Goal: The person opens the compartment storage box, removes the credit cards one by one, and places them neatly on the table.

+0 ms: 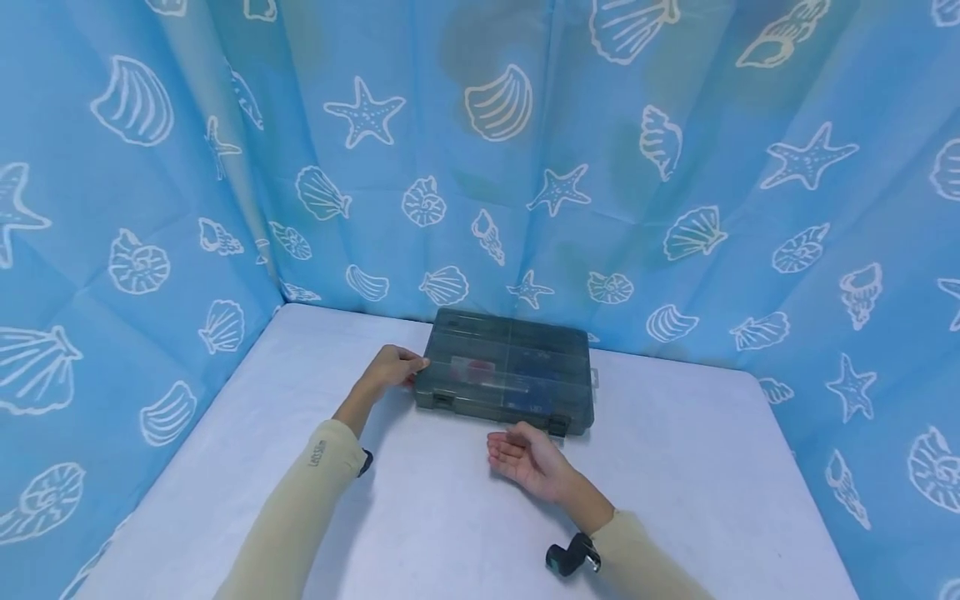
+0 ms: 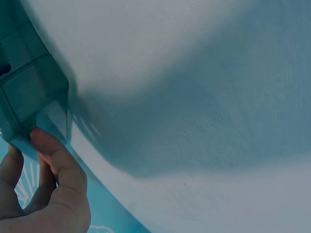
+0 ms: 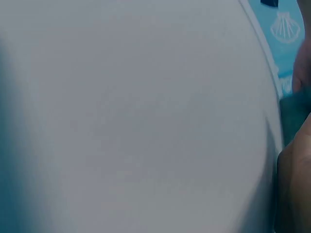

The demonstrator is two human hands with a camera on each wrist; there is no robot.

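Note:
A dark translucent plastic organizer box (image 1: 480,329) lies with its lid shut toward the back of the table. Dividers show through its lid, with a red item (image 1: 480,367) and blue items (image 1: 532,392) inside. My left hand (image 1: 393,367) pinches the box's left edge, thumb on top; the left wrist view shows thumb and fingers at a corner of the box (image 2: 34,82). In front of the box's front side is my right hand (image 1: 528,462), palm turned inward, fingers loosely bent and holding nothing. Only a slice of the right hand (image 3: 296,179) enters the right wrist view.
A white cloth covers the table (image 1: 420,517). Blue curtains (image 1: 465,167) printed with shells and starfish hang behind it and along both sides. Two latches, one a dark latch (image 1: 558,425), sit on the box's front side. A black wrist device (image 1: 573,557) is strapped to the right wrist.

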